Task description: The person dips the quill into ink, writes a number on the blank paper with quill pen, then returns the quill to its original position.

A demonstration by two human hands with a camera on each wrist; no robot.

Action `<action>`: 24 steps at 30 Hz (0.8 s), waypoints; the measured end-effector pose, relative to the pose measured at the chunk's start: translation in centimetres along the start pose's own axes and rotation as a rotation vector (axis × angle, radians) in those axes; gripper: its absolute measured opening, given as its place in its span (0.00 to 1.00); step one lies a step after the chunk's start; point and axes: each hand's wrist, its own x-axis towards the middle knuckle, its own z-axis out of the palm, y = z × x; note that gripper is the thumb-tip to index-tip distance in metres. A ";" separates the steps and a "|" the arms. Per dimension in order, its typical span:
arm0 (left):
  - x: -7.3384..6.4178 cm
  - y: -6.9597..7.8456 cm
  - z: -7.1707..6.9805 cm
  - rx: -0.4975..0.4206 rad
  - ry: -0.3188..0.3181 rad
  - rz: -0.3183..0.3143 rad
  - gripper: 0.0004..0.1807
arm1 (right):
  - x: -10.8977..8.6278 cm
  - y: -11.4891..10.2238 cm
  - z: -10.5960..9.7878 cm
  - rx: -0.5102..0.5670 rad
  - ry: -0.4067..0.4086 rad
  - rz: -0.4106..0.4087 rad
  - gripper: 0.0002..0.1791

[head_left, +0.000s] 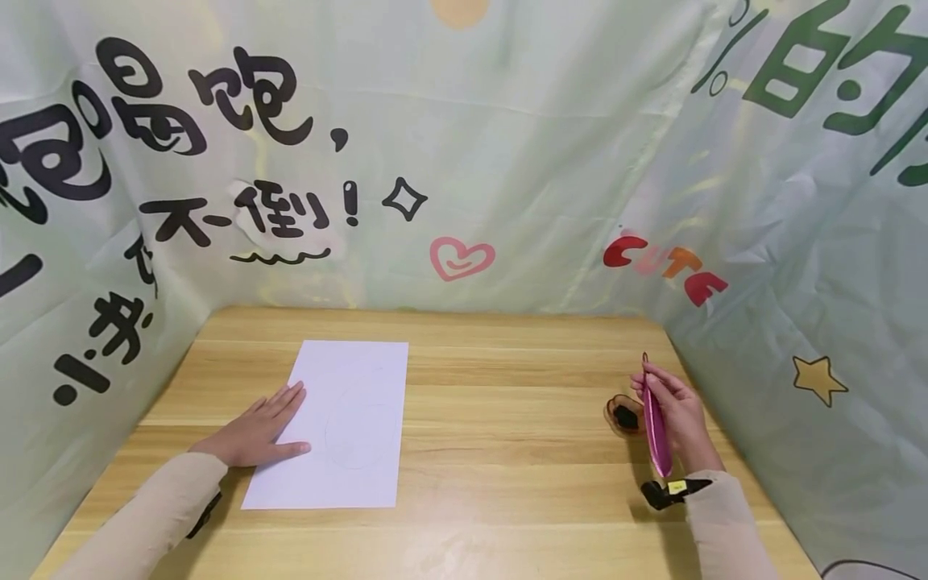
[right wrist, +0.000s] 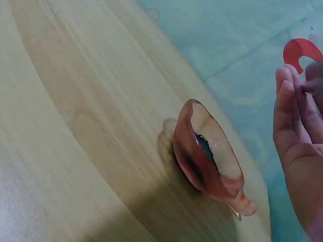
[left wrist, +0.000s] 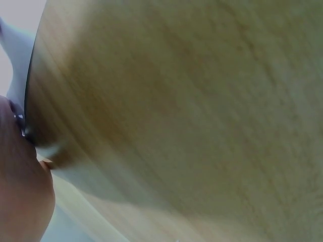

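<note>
My left hand [head_left: 254, 431] lies with its fingers spread on the left edge of a white sheet of paper [head_left: 362, 419]. Faint curved lines show on that sheet. Off to the right, my right hand [head_left: 677, 407] pinches a slender magenta tool [head_left: 656, 431] with a narrow upper end; its exact kind is unclear. Just left of this hand stands a small brown translucent dish [right wrist: 189, 156] with dark contents [right wrist: 207, 150] and a knob-like end. The left wrist view has only part of the left hand [left wrist: 22, 176] at its edge.
The wooden table [head_left: 500, 451] carries the paper and the dish. Printed fabric [head_left: 544, 161] hangs behind it and along both sides. Straps with black devices [head_left: 660, 493] sit at the wrists.
</note>
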 end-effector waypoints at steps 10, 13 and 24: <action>0.1 -0.4 0.3 0.008 0.000 -0.007 0.54 | -0.4 -0.2 -0.2 -0.088 -0.029 0.035 0.16; 0.1 -0.4 0.4 -0.009 0.017 0.006 0.54 | -0.6 -0.4 -0.5 -0.149 -0.008 0.053 0.11; 0.0 -0.9 0.7 -0.032 0.077 0.052 0.52 | -1.5 -1.0 -1.6 -0.393 0.145 0.155 0.05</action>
